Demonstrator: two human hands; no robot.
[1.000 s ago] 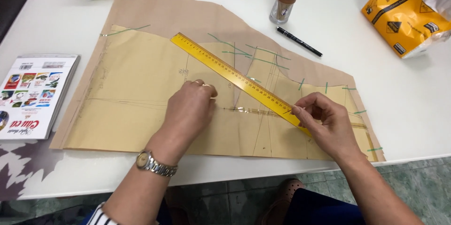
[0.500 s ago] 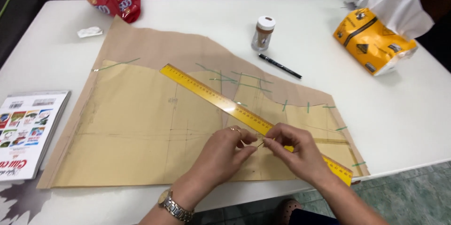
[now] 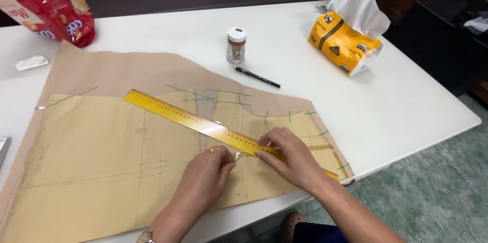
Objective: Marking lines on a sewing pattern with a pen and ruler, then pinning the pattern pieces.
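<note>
A yellowish pattern sheet (image 3: 91, 162) with pencil lines and green marks lies on a larger brown paper (image 3: 127, 70). A long yellow ruler (image 3: 193, 118) runs diagonally across both. My left hand (image 3: 206, 177) and my right hand (image 3: 290, 159) meet at the ruler's near end. Their fingertips pinch a short, shiny clear strip (image 3: 245, 155), which looks like tape, just above the sheet. My right hand lies over the ruler's lower end and hides it. A watch shows on my left wrist at the bottom edge.
On the white table (image 3: 417, 106) lie a black pen (image 3: 257, 77), a small jar with a white lid (image 3: 236, 45), a yellow tissue pack (image 3: 345, 42), a red snack bag (image 3: 51, 4) and a white scrap (image 3: 31, 62). The table's edge is close on the right.
My left hand has moved right along the sheet to meet my right hand at the ruler's near end. The view has tilted up and shifted right. The ruler stays put.
</note>
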